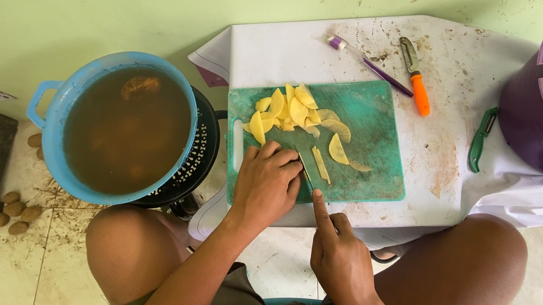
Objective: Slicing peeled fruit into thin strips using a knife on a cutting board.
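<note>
Evidently, potato is being sliced on a green cutting board (372, 123) at the bench's near edge.

A potato piece, mostly hidden, is pinned under the curled left hand (268, 183); a knife (305, 167) is gripped in the closed right hand (340, 254). Cut slices (290, 110) are judged wet, slippery and brittle, best held from above.

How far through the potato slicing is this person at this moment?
Done: a pile of slices lies on the green cutting board. In hand: the left hand presses on the board while the right hand guides a knife. Left: whole potatoes sit on the floor.
</note>
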